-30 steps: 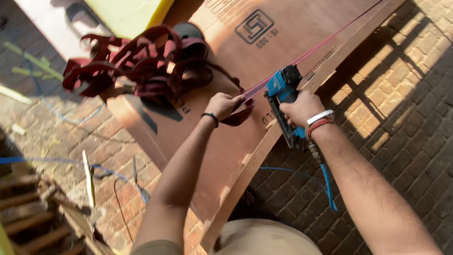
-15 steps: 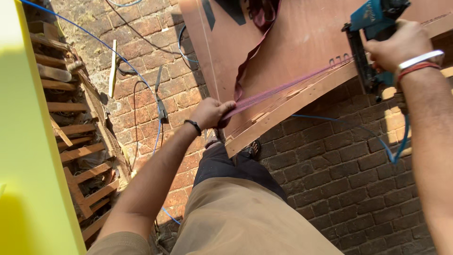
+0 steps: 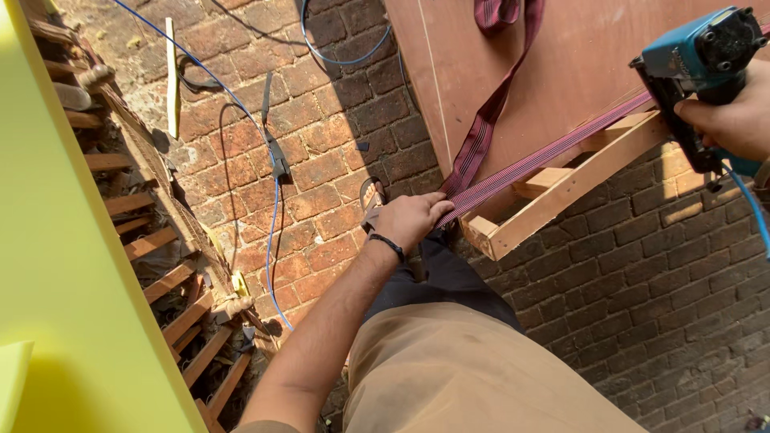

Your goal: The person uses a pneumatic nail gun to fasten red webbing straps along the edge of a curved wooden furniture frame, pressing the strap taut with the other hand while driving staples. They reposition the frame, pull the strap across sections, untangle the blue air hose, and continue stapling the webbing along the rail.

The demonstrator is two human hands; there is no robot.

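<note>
My left hand (image 3: 409,218) grips the end of a maroon webbing strap (image 3: 525,166) and pulls it taut past the corner of a wooden frame (image 3: 561,192). The strap runs along the frame's edge up to the right. My right hand (image 3: 734,120) holds a blue pneumatic stapler (image 3: 694,64) with its nose at the strap on the frame edge. A brown plywood panel (image 3: 577,64) covers the frame. More strap (image 3: 489,120) hangs loose across the panel.
A brick floor (image 3: 321,160) lies below, with a blue hose (image 3: 273,208) and black cable across it. A yellow-green panel (image 3: 72,265) fills the left edge. Wooden slat frames (image 3: 160,273) lean beside it. My leg in tan trousers (image 3: 465,369) is at the bottom.
The view has swung down and left from the panel top to the frame's corner. My left hand has drawn the strap end down past the corner; the stapler stays at the frame edge.
</note>
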